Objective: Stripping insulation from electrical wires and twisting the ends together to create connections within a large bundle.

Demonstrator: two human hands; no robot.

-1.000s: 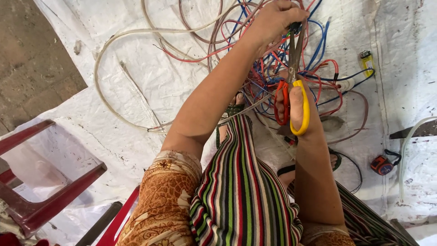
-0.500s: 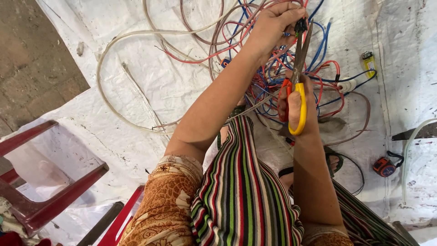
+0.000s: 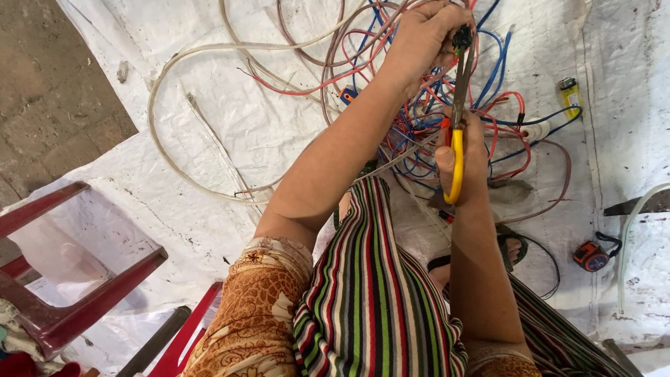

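I see right hand (image 3: 466, 164) gripping yellow-handled scissors (image 3: 457, 119); left hand (image 3: 419, 38) pinching a dark wire end (image 3: 462, 36) at blade tips.

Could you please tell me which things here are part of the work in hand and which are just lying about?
In hand:
left hand, gripping a small dark piece
right hand, working the yellow-handled scissors
tangle of coloured wires beneath them

Lying about:
yellow lighter
orange tape measure
red plastic chair
white sheet
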